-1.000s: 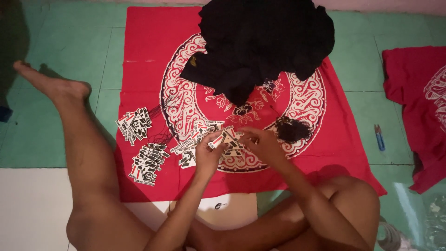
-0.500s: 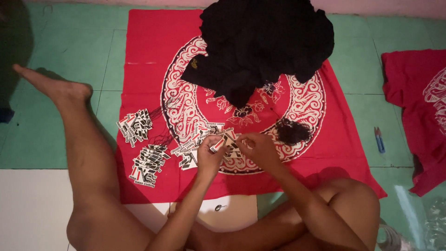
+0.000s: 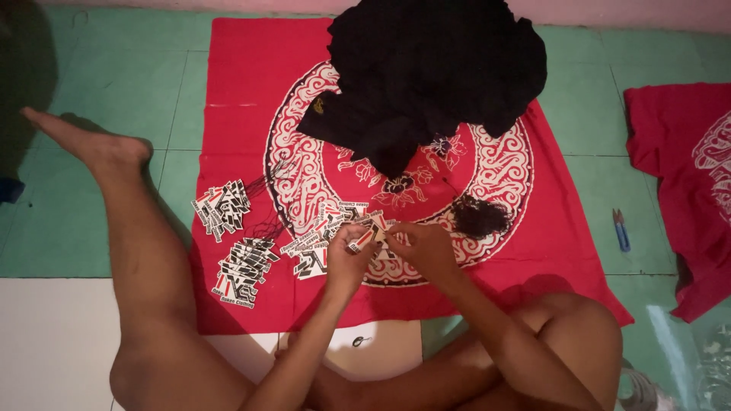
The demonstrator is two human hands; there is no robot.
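One red cloth (image 3: 251, 99) with a white round pattern covers the green floor, and a second red cloth (image 3: 678, 190) lies well apart at the right edge. One heap of black garments (image 3: 434, 68) sits on the far half of the first cloth. Nearer, printed card tags lie in three loose groups: a fanned stack (image 3: 222, 207), a second stack (image 3: 245, 268), and a scattered spread (image 3: 320, 236) just beside the hands (single tags too overlapped to count). By that, most tags look sorted and one is in work. One tangle of black strings (image 3: 480, 217) rests near the right hand (image 3: 426, 247), whose fingertips pinch closed at the tag (image 3: 364, 237) that the left hand (image 3: 346, 262) grips. One small blue snipper (image 3: 620, 230) lies on the floor.
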